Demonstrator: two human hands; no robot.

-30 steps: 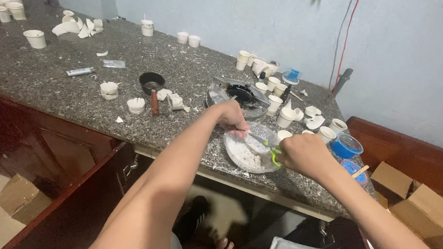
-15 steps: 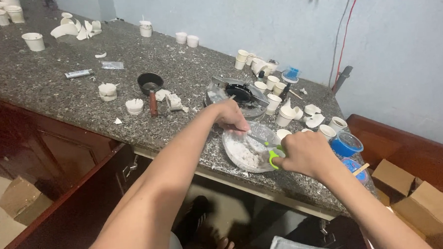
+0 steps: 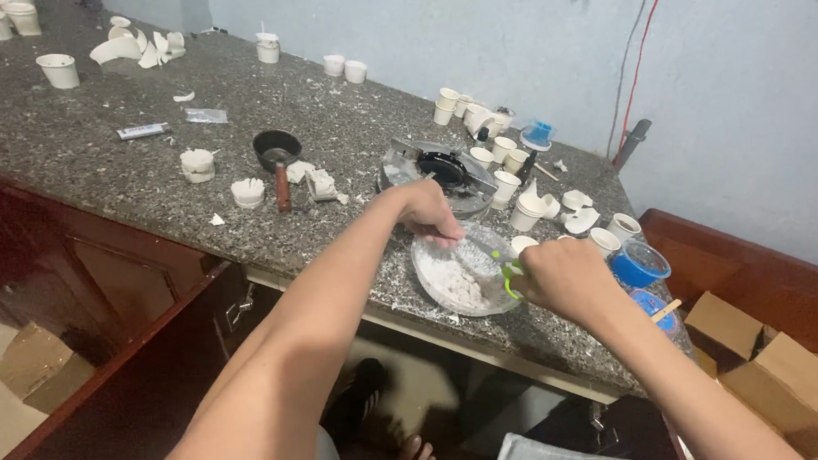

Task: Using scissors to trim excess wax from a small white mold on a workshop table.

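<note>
Clear bowl (image 3: 447, 288): shallow, holds white lumps, sits at the front edge of the granite bench (image 3: 108, 168).
Left hand (image 3: 429, 213): fingers curled on the bowl's far rim.
Right hand (image 3: 563, 277): closed around a green tool (image 3: 507, 274) over the bowl.
Behind: many small white cups (image 3: 503, 189).
</note>
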